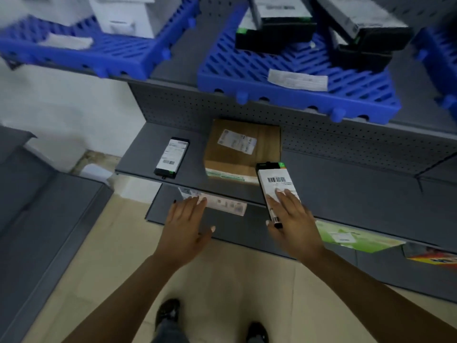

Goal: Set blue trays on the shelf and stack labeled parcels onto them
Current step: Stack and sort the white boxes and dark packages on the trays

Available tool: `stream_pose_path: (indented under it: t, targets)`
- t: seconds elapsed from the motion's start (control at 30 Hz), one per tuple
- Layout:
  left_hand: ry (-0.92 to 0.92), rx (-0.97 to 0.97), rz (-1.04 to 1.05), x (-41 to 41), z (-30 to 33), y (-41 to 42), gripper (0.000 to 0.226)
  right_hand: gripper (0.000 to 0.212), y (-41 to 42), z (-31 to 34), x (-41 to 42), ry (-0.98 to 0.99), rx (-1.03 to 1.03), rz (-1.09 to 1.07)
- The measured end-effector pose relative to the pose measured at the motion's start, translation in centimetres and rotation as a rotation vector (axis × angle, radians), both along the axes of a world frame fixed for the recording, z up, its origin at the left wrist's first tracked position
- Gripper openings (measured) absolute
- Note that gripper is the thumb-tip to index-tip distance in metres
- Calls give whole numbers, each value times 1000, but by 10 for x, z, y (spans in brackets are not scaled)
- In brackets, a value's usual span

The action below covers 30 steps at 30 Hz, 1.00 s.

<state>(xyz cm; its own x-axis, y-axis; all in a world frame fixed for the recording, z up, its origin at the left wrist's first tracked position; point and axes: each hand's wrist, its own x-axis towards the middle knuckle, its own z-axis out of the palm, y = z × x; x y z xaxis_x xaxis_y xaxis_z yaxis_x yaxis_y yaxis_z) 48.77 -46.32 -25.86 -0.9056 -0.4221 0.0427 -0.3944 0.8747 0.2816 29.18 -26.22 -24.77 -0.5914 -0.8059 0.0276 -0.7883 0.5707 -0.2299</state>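
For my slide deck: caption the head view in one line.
Right hand holds a black labelled parcel over the middle shelf; left hand open; blue trays above.

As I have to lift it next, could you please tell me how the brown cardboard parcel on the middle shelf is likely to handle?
The brown cardboard parcel looks boxy with flat faces, so probably stiff, not floppy. It lies low and flat on the middle shelf, so unlikely to tip or roll. Weight cannot be judged; its matte cardboard should grip well.
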Motion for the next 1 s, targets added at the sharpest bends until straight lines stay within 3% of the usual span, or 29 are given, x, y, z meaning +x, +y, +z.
stream_pose_path:
  t: [0.47, 0.8, 1.0]
  targets:
    - [-42, -27, -81, 72, 3, -186, 69, 57, -162, 15, 98, 47, 18, -71]
    - [-254, -88, -121, 27, -45, -238, 86, 60, -202, -21, 117, 47, 34, -198]
    - [-249, -70, -131, -12, -94, -249, 86, 58, -204, -58, 90, 99, -8, -209]
